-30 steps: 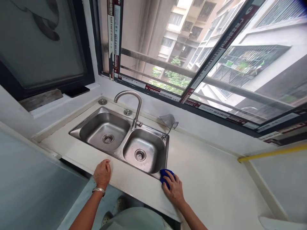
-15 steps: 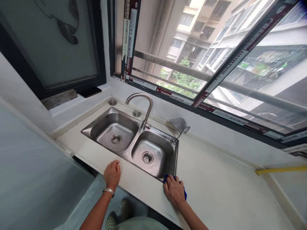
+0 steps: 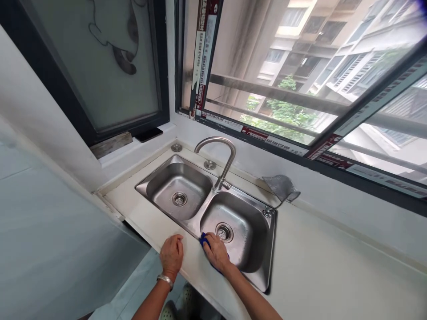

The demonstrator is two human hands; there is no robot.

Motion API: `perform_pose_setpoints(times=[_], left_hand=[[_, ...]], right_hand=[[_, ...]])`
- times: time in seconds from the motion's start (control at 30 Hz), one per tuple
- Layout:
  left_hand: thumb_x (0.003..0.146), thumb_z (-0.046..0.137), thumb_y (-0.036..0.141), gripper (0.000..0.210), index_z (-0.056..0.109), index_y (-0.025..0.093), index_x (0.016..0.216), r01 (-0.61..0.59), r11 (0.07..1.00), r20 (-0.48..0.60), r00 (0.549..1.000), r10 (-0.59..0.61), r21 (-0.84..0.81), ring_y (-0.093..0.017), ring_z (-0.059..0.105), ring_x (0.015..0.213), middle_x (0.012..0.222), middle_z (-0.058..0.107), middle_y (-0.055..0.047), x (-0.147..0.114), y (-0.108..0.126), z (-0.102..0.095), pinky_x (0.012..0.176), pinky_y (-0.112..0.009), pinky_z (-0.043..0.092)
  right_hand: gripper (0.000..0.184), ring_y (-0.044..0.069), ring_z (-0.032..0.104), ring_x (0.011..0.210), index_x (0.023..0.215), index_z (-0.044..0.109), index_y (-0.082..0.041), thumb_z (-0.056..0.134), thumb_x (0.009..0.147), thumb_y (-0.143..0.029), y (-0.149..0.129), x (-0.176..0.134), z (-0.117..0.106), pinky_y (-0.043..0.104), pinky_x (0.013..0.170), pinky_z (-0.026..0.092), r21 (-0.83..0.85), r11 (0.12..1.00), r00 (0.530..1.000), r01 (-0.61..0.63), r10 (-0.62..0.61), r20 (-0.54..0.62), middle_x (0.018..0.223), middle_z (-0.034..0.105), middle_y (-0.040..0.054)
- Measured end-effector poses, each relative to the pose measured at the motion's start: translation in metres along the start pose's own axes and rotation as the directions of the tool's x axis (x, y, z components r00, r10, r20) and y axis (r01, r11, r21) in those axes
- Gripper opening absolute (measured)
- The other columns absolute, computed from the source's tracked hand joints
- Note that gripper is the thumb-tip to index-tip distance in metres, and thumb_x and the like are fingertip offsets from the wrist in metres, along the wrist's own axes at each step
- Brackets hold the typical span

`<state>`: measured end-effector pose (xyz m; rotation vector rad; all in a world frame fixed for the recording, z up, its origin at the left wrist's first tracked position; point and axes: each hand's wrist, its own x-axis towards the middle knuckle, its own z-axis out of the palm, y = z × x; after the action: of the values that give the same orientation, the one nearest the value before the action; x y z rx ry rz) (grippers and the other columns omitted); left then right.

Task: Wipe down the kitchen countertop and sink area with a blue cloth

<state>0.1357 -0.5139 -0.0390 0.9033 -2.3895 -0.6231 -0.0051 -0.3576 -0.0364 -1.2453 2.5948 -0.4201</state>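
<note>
My right hand [image 3: 217, 253] presses a blue cloth [image 3: 204, 240] against the front rim of the double steel sink [image 3: 191, 224], at the near left corner of the right basin. Most of the cloth is hidden under the palm and fingers. My left hand [image 3: 172, 254], with a silver bracelet at the wrist, rests curled on the front edge of the pale countertop [image 3: 147, 218]. Nothing shows in its closed fingers. Water drops lie in both basins, around the drains.
A curved steel faucet [image 3: 230, 155] stands behind the divider. Drain strainers [image 3: 210, 165] sit on the back ledge. A grey crumpled piece [image 3: 280, 186] lies at the sink's back right corner. On the left sill are a dark phone [image 3: 149, 134] and a wood block [image 3: 111, 144].
My right hand has moved left along the front rim with the blue cloth, from the right basin's near right corner to its near left. My view has turned slightly left. My left hand stays at the counter edge.
</note>
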Motion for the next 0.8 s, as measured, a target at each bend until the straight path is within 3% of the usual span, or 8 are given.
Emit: perform_pose_setpoints(times=[0.2, 0.4, 0.53, 0.8], left_hand=[[0.094, 0.043, 0.018, 0.023, 0.065, 0.026, 0.095, 0.013, 1.0, 0.003, 1.0, -0.013, 0.011, -0.021, 0.066, 0.083, 0.087, 0.072, -0.004, -0.002, 0.0, -0.001, 0.08, -0.034, 0.049], [0.094, 0.043, 0.019, 0.024, 0.066, 0.025, 0.094, 0.018, 1.0, -0.023, 1.0, -0.018, 0.018, -0.019, 0.067, 0.081, 0.085, 0.072, -0.004, -0.002, 0.001, -0.001, 0.077, -0.034, 0.051], [0.095, 0.044, 0.022, 0.024, 0.067, 0.023, 0.091, 0.015, 1.0, -0.069, 0.998, -0.014, 0.015, -0.018, 0.067, 0.077, 0.082, 0.071, -0.002, -0.003, 0.002, -0.001, 0.074, -0.031, 0.053], [0.095, 0.045, 0.021, 0.023, 0.067, 0.023, 0.088, -0.008, 1.0, -0.111, 0.994, 0.011, 0.029, -0.015, 0.068, 0.076, 0.081, 0.072, 0.0, -0.002, 0.004, -0.002, 0.072, -0.027, 0.054]], right_hand=[[0.027, 0.021, 0.056, 0.108, 0.115, 0.065, -0.027, 0.041, 0.104, -0.032, -0.016, 0.056, 0.007, 0.033, 0.09, 0.045, 0.074, 0.981, 0.983, 0.18, -0.183, 0.028, 0.138, 0.058, 0.001], [0.029, 0.027, 0.049, 0.114, 0.125, 0.062, -0.028, 0.046, 0.101, -0.034, -0.015, 0.092, 0.006, 0.041, 0.095, 0.044, 0.016, 0.983, 0.983, 0.185, -0.185, -0.002, 0.15, 0.048, 0.0031], [0.032, 0.026, 0.049, 0.114, 0.13, 0.06, -0.029, 0.046, 0.102, -0.036, 0.005, 0.12, 0.0, 0.041, 0.095, 0.045, -0.043, 0.989, 0.989, 0.143, -0.145, -0.031, 0.151, 0.047, 0.004], [0.038, 0.033, 0.048, 0.118, 0.135, 0.058, -0.027, 0.041, 0.103, -0.037, 0.076, 0.2, -0.029, 0.049, 0.093, 0.048, -0.054, 0.996, 0.99, -0.067, 0.059, -0.125, 0.155, 0.043, 0.0073]])
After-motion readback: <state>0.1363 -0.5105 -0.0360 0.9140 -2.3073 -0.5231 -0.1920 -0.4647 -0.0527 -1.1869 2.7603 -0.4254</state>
